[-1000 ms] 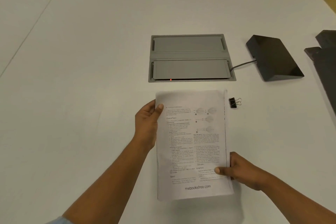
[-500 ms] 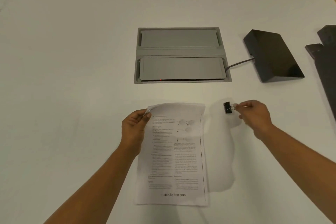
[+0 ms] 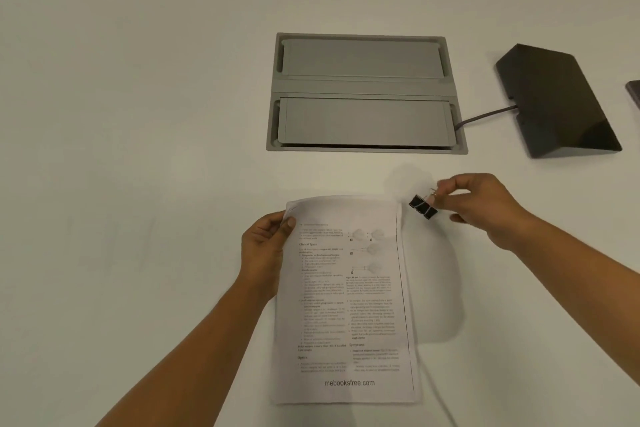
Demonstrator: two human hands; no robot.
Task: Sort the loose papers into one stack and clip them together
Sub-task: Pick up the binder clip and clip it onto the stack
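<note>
- White table (image 3: 138,114) is filling the view, lit evenly.
- Right hand (image 3: 485,208) is pinching the wire handles of a black binder clip (image 3: 423,207), holding it just off the stack's 1 o'clock corner.
- Left hand (image 3: 265,253) is gripping the paper stack (image 3: 346,305) at its 10 o'clock edge, thumb on top.
- Grey cable hatch (image 3: 363,90) is sitting at 12 o'clock; a black wedge-shaped device (image 3: 554,104) is lying at 2 o'clock.

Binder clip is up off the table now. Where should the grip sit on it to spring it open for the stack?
On the two wire handles of the binder clip, from its right, where the right hand pinches them. The black body points left-down at the paper stack, whose top right corner lies nearest; the left hand holds the top left.
</note>
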